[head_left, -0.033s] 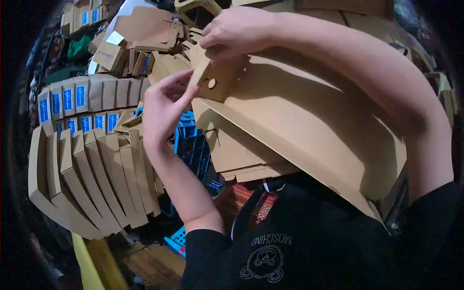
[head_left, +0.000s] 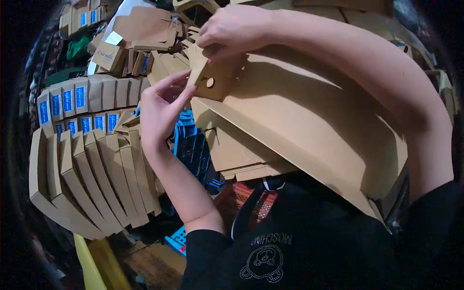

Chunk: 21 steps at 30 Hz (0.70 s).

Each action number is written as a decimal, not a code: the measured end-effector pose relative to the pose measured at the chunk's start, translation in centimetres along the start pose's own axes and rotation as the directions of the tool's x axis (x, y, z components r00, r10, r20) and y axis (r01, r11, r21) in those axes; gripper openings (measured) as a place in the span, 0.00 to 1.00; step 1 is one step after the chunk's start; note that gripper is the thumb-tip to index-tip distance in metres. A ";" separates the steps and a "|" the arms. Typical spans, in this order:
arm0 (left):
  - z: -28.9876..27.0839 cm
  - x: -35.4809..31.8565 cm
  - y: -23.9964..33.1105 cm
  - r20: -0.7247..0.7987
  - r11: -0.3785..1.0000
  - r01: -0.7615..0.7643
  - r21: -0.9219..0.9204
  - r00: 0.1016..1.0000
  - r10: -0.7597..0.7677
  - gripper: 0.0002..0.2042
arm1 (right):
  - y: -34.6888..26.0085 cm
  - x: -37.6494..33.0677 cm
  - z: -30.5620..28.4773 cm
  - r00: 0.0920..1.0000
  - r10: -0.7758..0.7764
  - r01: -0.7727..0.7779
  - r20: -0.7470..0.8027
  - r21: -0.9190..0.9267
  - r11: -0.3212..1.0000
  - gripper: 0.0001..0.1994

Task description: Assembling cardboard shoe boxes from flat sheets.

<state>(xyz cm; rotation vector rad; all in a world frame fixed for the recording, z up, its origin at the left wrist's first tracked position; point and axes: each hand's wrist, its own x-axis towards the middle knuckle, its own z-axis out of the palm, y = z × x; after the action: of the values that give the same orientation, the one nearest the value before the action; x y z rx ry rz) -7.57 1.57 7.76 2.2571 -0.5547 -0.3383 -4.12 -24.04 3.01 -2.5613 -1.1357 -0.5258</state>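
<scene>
A large brown cardboard box [head_left: 299, 111], open with its inside showing, lies across my lap at a slant. At its far left end, my left hand [head_left: 163, 108] pinches the edge of the short end wall [head_left: 223, 79] between thumb and fingers. My right hand [head_left: 237, 31] is curled over the upper corner of that same wall, its arm reaching over the box. A round cut-out hole shows in the end wall near my left fingers. My right fingertips are partly hidden behind the cardboard.
Several folded boxes [head_left: 101, 179] stand in a row at the left, with more blue-labelled boxes [head_left: 67, 101] behind. Flat cardboard [head_left: 241, 150] lies under the box. A blue plastic crate [head_left: 191, 145] and a red crate [head_left: 241, 195] are below. Cardboard scraps [head_left: 145, 29] pile up at the back.
Both hands and the box's end wall have shifted very slightly to the left. The grip of each hand looks the same.
</scene>
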 end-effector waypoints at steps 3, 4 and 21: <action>-0.1 -0.6 -0.5 -0.030 1.000 0.008 0.000 1.000 -0.008 0.17 | -0.8 1.1 -1.3 0.975 0.047 -0.049 0.216 0.007 0.999 0.27; -0.1 -0.7 -0.7 -0.042 1.000 0.024 -0.007 0.999 -0.025 0.17 | -1.5 0.6 -2.3 0.991 -0.025 0.016 0.132 0.074 0.997 0.14; 0.7 -0.6 -1.1 -0.105 0.998 -0.052 0.038 0.993 0.056 0.14 | -3.4 2.1 1.2 0.962 -0.273 0.270 0.001 -0.138 0.953 0.12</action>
<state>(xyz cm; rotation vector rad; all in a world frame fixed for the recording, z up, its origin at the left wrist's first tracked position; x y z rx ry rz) -8.03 2.06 6.49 2.2744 -0.5690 -0.1808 -5.09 -19.97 3.24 -2.5191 -1.5062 -0.7116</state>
